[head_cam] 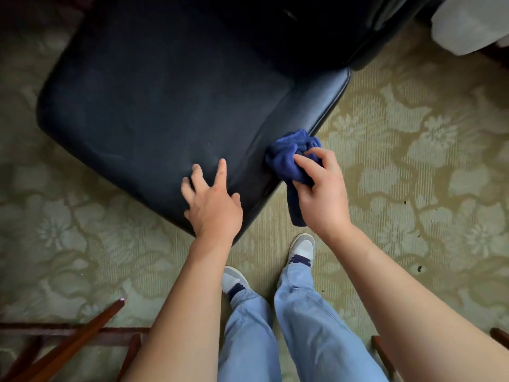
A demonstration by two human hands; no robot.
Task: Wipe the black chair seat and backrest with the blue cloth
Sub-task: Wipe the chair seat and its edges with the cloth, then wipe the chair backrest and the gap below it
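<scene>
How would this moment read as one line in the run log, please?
left hand: rests open on chair seat | right hand: grips blue cloth at seat's side edge | backrest: barely in view

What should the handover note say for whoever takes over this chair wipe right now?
Left hand: open, fingers spread, resting on the near corner of the black chair seat.
Right hand: grips the bunched blue cloth against the seat's right side edge, with a tail of cloth hanging down.
Backrest: at the top of the view, dark, with no hand near it.
Done: cannot tell how much of the seat top is already wiped.
Left: finish the seat edge, check the seat top, then wipe the backrest.
</scene>
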